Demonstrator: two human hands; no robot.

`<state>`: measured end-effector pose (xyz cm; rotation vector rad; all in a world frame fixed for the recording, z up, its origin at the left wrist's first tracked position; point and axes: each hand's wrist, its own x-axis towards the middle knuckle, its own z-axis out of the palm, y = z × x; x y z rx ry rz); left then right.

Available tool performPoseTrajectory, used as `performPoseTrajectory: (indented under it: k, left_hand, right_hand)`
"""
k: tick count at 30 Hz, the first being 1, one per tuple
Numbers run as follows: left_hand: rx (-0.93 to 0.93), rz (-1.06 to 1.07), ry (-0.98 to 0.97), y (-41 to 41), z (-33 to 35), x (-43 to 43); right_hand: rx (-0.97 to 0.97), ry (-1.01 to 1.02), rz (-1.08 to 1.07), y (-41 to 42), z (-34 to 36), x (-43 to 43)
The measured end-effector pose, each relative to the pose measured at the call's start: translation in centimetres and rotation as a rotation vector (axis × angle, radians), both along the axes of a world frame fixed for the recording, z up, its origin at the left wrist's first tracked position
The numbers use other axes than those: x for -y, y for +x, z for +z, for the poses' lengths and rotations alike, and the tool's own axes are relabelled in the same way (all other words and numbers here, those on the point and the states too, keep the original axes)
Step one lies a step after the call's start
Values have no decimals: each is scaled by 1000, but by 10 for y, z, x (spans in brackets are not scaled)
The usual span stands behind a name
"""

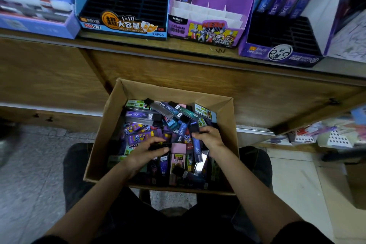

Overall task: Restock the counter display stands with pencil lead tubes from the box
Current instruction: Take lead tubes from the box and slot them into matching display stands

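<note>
A cardboard box rests on my lap, piled with several pencil lead tubes in purple, blue, green and pink. My left hand is inside the box and grips a dark tube lying across the pile. My right hand pinches the top of a dark blue tube. On the counter above stand a blue display stand, a purple Ultraman stand and a dark purple stand. Each holds only a few tubes at its back row.
A wooden counter front with cabinet doors rises right behind the box. A light blue display box sits at the counter's far left. A white box stands at the far right. Loose stationery packs lie on a low shelf to the right.
</note>
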<state>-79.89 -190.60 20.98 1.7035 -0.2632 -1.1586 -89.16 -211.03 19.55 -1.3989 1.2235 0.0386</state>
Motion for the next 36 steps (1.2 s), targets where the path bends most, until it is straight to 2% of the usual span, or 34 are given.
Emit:
performPoseTrajectory:
  k: [5, 8, 12, 17, 23, 27, 30, 32, 36]
  left_hand:
    - [-39, -168, -16, -4, 0, 2]
    - [5, -256, 7, -6, 3, 3]
    - [86, -126, 23, -7, 6, 7]
    - [128, 2, -4, 1, 9, 24]
    - [135, 75, -80, 10, 20, 45]
    - [58, 203, -224, 13, 35, 55]
    - [-148, 307, -280, 13, 47, 61]
    - [-221, 345, -318, 11, 53, 66]
    - [-274, 366, -305, 6, 63, 76]
  right_hand:
    - [8, -61, -40, -8, 3, 0]
    - [44, -63, -122, -11, 6, -2]
    - [151, -45, -205, -20, 13, -3]
    - [291, -23, -143, -27, 28, -7]
    - [447, 237, -48, -19, 55, -28]
    - [486, 280, -63, -6, 71, -38]
    - [539, 349, -126, 2, 82, -39]
    - [571, 376, -147, 6, 88, -39]
    - [509, 247, -124, 10, 96, -40]
